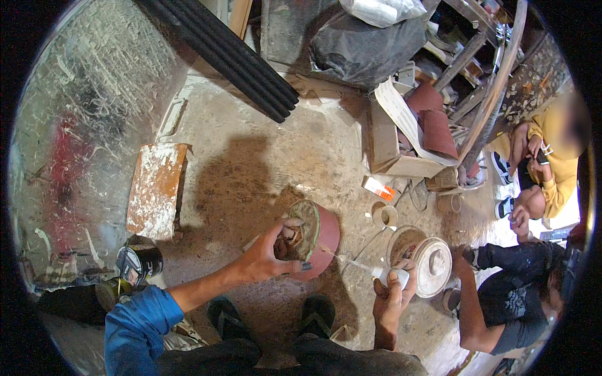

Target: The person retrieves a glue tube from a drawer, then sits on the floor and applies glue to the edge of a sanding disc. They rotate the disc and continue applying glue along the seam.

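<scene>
A round drum (328, 241) with a reddish-brown, sandpaper-like band around its rim is tilted up above the floor. My left hand (266, 255) grips it, fingers inside its hollow face and thumb at the lower rim. In my right hand (390, 304) is a small white squeeze bottle (382, 274) with a long thin nozzle. The nozzle points left at the drum's band, its tip close to the edge; whether it touches I cannot tell. The inside of the drum is partly hidden by my left fingers.
Right of my hands stands a white lidded bucket (434, 267), with a tape-like ring (384, 215) beyond it. A cardboard box (407, 166) holds reddish sheets. Black tubes (232, 56) slant overhead; a stained board (155, 188) lies left. Two people (514, 294) sit at right.
</scene>
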Demonstrator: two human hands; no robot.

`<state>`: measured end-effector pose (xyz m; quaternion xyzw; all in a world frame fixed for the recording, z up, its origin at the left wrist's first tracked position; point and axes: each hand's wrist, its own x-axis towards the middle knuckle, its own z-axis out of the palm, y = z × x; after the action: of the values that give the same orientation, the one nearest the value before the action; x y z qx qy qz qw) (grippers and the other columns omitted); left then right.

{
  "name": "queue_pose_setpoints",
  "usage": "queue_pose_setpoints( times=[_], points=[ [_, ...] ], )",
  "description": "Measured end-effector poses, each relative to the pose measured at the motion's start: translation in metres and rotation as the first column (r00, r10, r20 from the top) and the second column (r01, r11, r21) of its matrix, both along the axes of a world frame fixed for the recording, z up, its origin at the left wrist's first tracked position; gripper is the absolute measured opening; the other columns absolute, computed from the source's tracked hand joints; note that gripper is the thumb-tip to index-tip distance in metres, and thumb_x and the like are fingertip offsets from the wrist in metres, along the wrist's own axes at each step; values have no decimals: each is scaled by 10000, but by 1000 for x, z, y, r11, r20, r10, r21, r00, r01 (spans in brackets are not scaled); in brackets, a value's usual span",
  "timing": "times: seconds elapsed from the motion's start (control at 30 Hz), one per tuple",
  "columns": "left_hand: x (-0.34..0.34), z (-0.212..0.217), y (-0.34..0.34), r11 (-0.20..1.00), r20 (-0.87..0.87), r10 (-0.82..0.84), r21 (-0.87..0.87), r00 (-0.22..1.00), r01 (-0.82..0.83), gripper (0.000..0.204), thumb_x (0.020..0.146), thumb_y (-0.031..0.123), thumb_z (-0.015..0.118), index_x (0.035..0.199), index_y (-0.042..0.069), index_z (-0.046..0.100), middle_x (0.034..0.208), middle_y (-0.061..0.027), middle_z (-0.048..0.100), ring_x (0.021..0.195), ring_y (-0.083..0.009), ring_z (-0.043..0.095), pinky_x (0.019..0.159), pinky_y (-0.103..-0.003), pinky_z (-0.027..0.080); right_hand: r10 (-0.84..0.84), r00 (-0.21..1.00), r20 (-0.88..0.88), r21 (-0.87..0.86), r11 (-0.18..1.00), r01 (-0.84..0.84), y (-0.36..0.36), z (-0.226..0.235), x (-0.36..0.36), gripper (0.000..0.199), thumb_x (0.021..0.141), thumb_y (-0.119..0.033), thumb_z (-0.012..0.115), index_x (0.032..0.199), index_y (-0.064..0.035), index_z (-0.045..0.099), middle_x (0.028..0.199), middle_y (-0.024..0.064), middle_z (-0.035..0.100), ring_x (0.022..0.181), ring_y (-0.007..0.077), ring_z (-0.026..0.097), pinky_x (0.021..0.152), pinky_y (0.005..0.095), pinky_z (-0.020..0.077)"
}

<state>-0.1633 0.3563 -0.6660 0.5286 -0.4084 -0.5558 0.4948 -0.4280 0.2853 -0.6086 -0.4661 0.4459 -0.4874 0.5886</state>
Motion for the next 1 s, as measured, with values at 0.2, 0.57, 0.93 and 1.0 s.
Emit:
queue_pose_setpoints(
  times=[0.2,0.57,0.93,1.0],
  points=[
    [-3,5,1,1000,84,-3,3,996,2,933,667,459,868,1372,41,423,1136,-100,584,1134,-209,517,1035,-374,376,27,995,-98,-50,998,-32,-1,-5,3,234,908,-163,639,1046,-125,454,791,-46,447,572,28,400,441,187,293],
    [-2,-1,-1,999,171,-9,-35,985,15,925,666,395,881,1382,38,416,1146,-104,588,1108,-206,532,1026,-367,385,20,999,-48,-43,999,-22,-2,-5,5,212,916,-150,621,1041,-118,453,758,-50,434,529,21,361,419,193,257],
    [1,7,-3,1000,85,1,22,996,-3,905,678,332,891,1396,69,408,1127,-81,564,1111,-195,525,1003,-351,412,-35,998,-49,50,998,37,-3,6,4,229,913,-193,651,995,-110,453,821,-22,470,605,47,438,458,202,338],
    [-1,8,-3,999,8,24,20,1000,-24,908,678,338,892,1397,70,407,1132,-80,558,1116,-199,523,1008,-352,411,-33,997,-66,27,999,35,-4,6,4,226,915,-196,648,992,-110,454,811,-25,468,594,46,430,459,202,336]
  ],
)
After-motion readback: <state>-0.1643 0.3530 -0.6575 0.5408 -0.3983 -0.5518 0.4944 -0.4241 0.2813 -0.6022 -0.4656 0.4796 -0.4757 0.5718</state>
